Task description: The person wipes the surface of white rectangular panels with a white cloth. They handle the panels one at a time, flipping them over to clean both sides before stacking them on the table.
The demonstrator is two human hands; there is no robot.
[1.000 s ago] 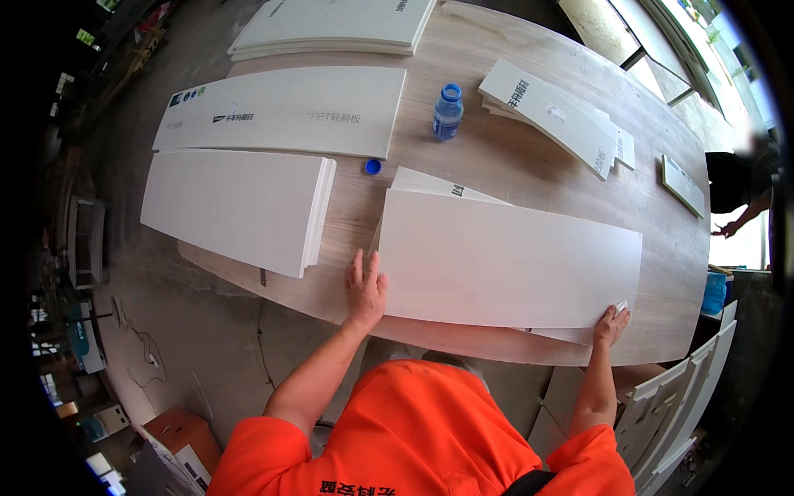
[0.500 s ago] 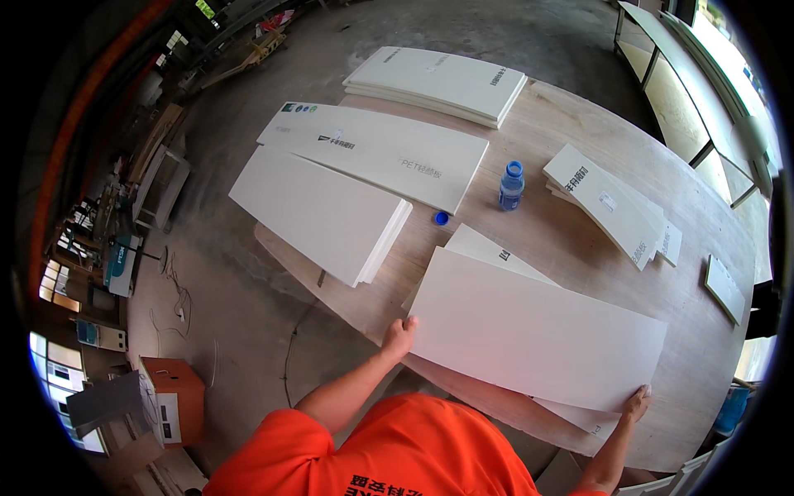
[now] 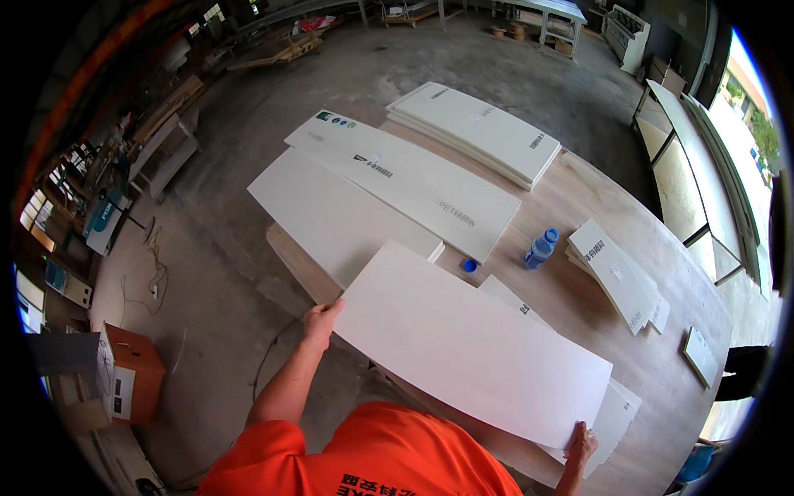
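Observation:
A long white board (image 3: 471, 347) is held level between both hands, its plain face up. My left hand (image 3: 321, 325) is closed on its left end, at the near corner. At the right end my right hand (image 3: 582, 443) grips the near corner. Beneath the held board, more white boards (image 3: 616, 422) poke out at the right and along the far edge; most of them is hidden. The board's left part overlaps the view of a stack of plain white boards (image 3: 331, 215); whether they touch I cannot tell.
The wooden table (image 3: 662, 364) also carries a printed white board (image 3: 413, 182), a far board stack (image 3: 475, 128), an open water bottle (image 3: 542, 248), its blue cap (image 3: 470, 265), several narrow boards (image 3: 616, 277) and a small strip (image 3: 700, 357). An orange-brown box (image 3: 132, 372) stands on the floor at left.
The held board has moved left, away from the boards beneath it, with both hands still on its ends. My view has shifted too, showing more of the far floor.

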